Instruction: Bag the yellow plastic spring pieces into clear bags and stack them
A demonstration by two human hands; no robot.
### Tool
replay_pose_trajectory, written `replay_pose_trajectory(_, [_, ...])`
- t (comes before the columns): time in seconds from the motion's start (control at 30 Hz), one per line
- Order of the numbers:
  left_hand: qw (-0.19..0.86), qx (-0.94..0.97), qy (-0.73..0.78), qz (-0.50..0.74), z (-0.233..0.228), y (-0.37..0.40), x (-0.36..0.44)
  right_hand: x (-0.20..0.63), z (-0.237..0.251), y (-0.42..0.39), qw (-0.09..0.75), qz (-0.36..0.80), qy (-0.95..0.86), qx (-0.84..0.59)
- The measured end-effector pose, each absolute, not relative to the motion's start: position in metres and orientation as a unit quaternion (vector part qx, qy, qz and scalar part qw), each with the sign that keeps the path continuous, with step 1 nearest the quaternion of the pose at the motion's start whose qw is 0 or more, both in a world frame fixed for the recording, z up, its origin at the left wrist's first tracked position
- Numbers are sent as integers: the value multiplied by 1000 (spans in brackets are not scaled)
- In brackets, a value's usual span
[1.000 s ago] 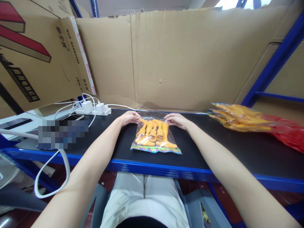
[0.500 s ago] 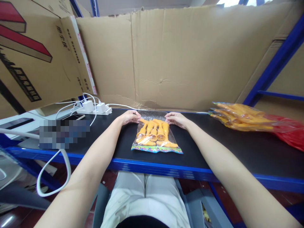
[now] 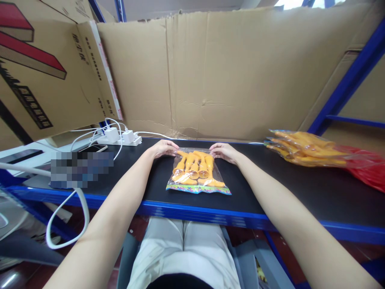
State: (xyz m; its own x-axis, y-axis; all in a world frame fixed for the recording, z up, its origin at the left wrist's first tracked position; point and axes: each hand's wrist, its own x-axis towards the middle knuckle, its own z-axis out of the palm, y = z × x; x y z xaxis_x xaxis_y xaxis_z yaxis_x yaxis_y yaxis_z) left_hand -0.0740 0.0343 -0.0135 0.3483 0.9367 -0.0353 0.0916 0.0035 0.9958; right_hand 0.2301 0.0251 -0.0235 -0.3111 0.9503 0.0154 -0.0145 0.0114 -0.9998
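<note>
Legs in pale trousers show nearest, under the blue front rail of the worktop [image 3: 300,192]. On its black surface, just past that rail, lies a clear bag of orange toys [image 3: 197,172], flat, its colourful printed strip toward the person and its mouth at the far end. Both forearms reach forward to that far end. The left hand [image 3: 164,148] rests on the bag's far left corner, fingers curled low and pinching or pressing the plastic there; the right hand [image 3: 222,151] does the same at the far right corner. Whether either truly grips the film or only presses on it I cannot tell.

The work looks like closing the mouth, so it would go best by keeping the 2 hands level, pulling the edge taut between them and pressing along it evenly, with the toys kept clear of the seal.

Farther right sits a stack of filled bags [image 3: 303,148] against red plastic; farther left, a white power strip [image 3: 120,138] with cables. Cardboard sheeting [image 3: 225,68] closes the back.
</note>
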Motion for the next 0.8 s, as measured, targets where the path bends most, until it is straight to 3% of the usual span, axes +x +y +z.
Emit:
replay_pose_trajectory(0.5, [538,614,446,367,-12,33,-70,227,-22,25,413,553,-585,-425])
replay_pose_trajectory(0.8, [500,633,472,355,-10,30,-62,222,-21,21,393,486,-630,-461])
